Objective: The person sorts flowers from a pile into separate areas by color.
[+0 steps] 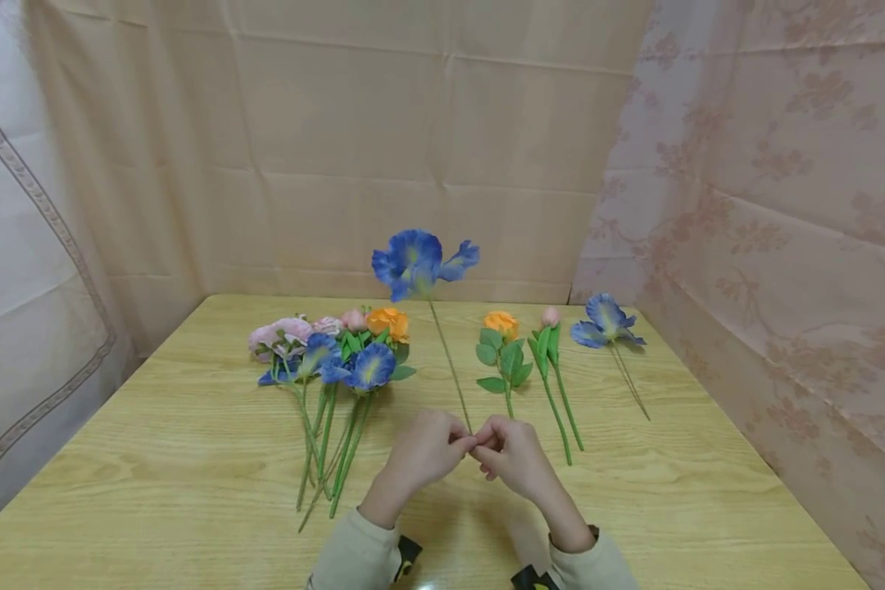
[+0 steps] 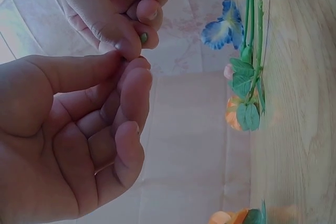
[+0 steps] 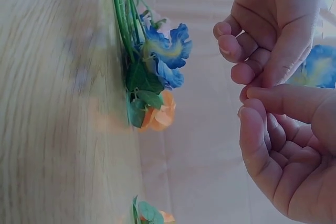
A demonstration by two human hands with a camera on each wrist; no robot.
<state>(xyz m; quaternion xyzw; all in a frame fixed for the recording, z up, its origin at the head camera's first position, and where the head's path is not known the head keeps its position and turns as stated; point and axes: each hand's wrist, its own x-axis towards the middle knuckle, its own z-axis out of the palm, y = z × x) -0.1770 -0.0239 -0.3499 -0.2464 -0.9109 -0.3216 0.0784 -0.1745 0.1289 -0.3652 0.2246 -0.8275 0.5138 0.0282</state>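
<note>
A blue flower (image 1: pixel 413 262) with ruffled petals is held up over the middle of the worktop (image 1: pixel 634 508), its head showing above the far edge and its thin, leafless stem (image 1: pixel 448 360) slanting down to two bare hands. The left hand (image 1: pixel 426 447) and the right hand (image 1: pixel 512 455) meet at the low part of the stem, thumb and forefinger of each pinching there, fingertips touching. The left wrist view shows a small green stem end (image 2: pixel 144 38) between the right fingers; how the pinch is shared is hidden. With so wide a head on so thin a stem, the flower looks likely to sway or twist, so a firm, gentle pinch seems best, the two hands pulling evenly. A hold higher up would probably steady it better.

To the right, heads toward the far edge, lie an orange flower (image 1: pixel 501 324) with green leaves, its stem running behind the right hand; a pink bud (image 1: pixel 551 316) by two green stems; and, near the far right corner, another blue flower (image 1: pixel 606 324). Left of middle, a mixed bunch (image 1: pixel 372 369) of blue, orange and pink flowers points its stems toward the near edge. A beige curtain (image 1: pixel 339 147) hangs behind
</note>
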